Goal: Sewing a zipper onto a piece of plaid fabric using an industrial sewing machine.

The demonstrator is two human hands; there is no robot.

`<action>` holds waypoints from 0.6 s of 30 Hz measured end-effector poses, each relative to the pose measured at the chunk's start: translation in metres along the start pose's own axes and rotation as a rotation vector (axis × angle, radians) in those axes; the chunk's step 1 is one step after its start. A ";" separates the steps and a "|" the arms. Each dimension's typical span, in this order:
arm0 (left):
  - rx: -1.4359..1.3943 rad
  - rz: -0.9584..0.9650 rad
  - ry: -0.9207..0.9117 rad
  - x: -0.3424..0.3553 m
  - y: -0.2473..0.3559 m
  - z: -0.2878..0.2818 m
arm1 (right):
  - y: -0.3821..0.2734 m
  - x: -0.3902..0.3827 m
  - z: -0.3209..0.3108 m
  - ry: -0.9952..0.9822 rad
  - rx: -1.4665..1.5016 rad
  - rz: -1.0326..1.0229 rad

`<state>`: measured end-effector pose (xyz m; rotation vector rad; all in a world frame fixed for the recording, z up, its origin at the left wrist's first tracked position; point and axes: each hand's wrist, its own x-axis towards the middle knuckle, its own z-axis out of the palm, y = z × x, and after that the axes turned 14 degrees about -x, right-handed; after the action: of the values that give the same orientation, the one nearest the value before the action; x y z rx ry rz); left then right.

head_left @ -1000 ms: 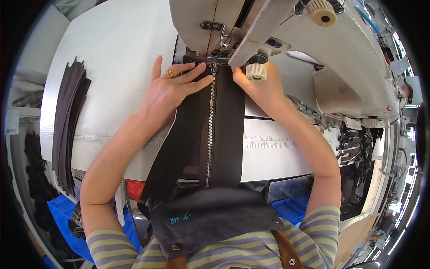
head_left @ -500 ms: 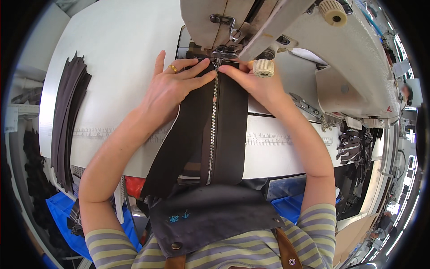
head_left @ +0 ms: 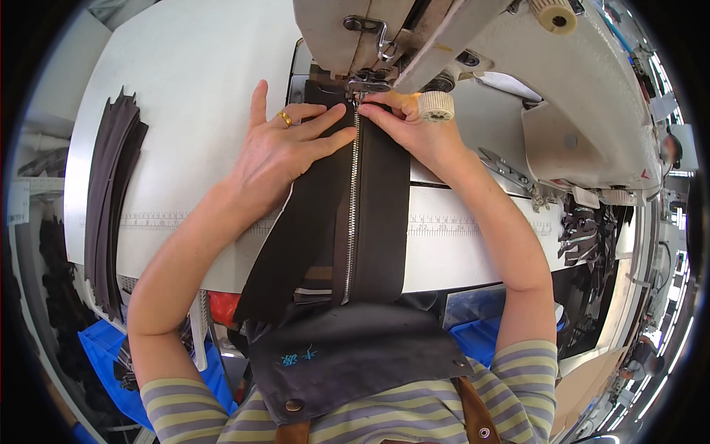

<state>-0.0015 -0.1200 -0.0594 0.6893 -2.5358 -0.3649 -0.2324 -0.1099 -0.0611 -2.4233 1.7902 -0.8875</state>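
A metal-toothed zipper [head_left: 353, 192] runs lengthwise between two strips of black fabric [head_left: 383, 222], from the sewing machine's presser foot [head_left: 358, 97] down to my lap. My left hand [head_left: 281, 148] lies open on the left strip, fingers spread, with its fingertips beside the zipper teeth just before the foot. A gold ring is on one finger. At the right of the foot, my right hand [head_left: 425, 137] pinches the black fabric along the zipper between thumb and forefinger. What its other fingers touch is hidden behind the machine's knob.
The sewing machine [head_left: 592, 96] overhangs the white table [head_left: 192, 89] at the right. A stack of dark strips [head_left: 111, 192] hangs over its left edge. Small scissors [head_left: 503, 170] lie beyond my right forearm, near dark scraps [head_left: 580, 233]. Blue bins [head_left: 103, 355] stand below.
My right forefinger has come up into sight beside the presser foot, above the thumb. My left hand has shifted slightly, its fingers a little more apart. More black fabric shows left of the foot.
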 end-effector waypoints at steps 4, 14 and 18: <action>0.029 -0.006 -0.026 -0.001 0.004 -0.004 | 0.002 -0.004 0.007 0.032 0.014 0.010; -0.029 -0.020 -0.032 0.002 -0.001 0.002 | -0.001 -0.003 -0.003 -0.102 -0.023 0.097; -0.017 -0.016 -0.024 -0.002 0.000 0.002 | -0.005 -0.005 -0.004 -0.181 -0.051 0.126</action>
<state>-0.0012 -0.1188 -0.0616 0.7035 -2.5482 -0.4018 -0.2310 -0.1020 -0.0580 -2.3028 1.8941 -0.5981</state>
